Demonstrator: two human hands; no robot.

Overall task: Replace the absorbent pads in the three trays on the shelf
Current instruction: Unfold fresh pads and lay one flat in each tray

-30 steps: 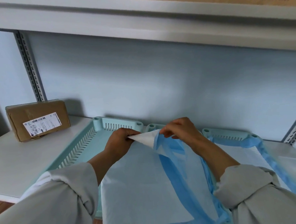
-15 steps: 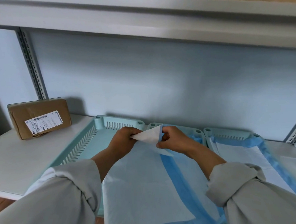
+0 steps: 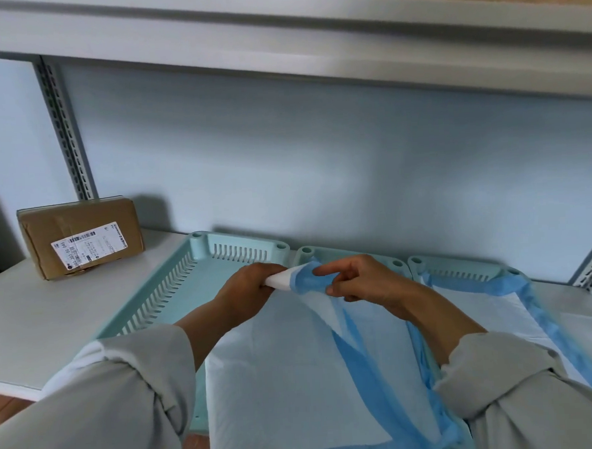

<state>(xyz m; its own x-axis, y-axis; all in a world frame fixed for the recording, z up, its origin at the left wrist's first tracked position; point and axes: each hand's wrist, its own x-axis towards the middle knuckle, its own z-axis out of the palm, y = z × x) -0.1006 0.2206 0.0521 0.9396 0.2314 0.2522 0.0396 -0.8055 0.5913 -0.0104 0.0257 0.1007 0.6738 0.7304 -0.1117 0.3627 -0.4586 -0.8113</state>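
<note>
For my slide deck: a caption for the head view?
Both hands, left hand and right hand, pinch an absorbent pad corner above the trays.

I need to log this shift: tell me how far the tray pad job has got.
Done, it seems: the right tray holds a flat pad. In hand: left hand and right hand each pinch a corner of a blue-edged pad above the middle tray. Left: the left tray shows a bare floor.
</note>
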